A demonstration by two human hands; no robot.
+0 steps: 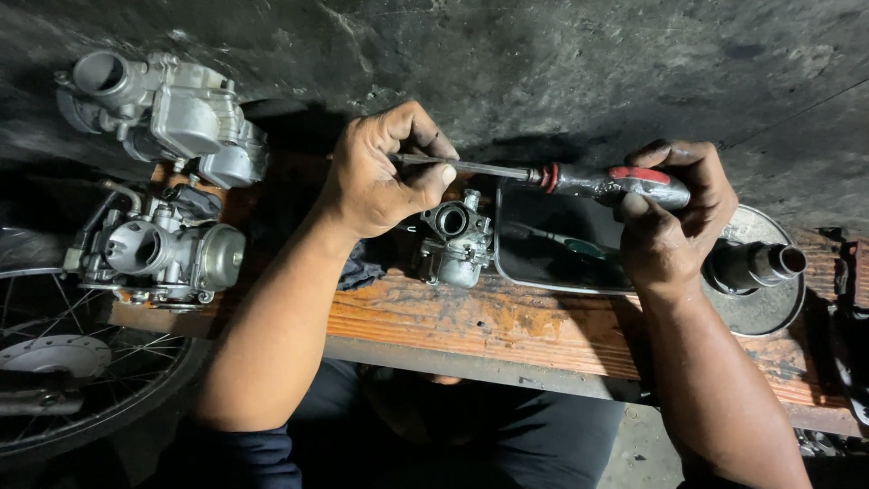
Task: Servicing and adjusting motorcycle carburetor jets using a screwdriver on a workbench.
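Two hands hold one screwdriver (579, 181) level above the small carburetor (455, 237) on the wooden worktop (543, 330): left hand (380, 172) grip pinches the shaft tip, right hand (674, 217) grip wraps the handle; carburetor looks untouched, two more carburetors (163, 181) left of it.

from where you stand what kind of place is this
Probably a small motorcycle repair workshop: carburetors sit on a worn wooden bench, a spoked wheel stands beside it, and the hands hold a screwdriver.
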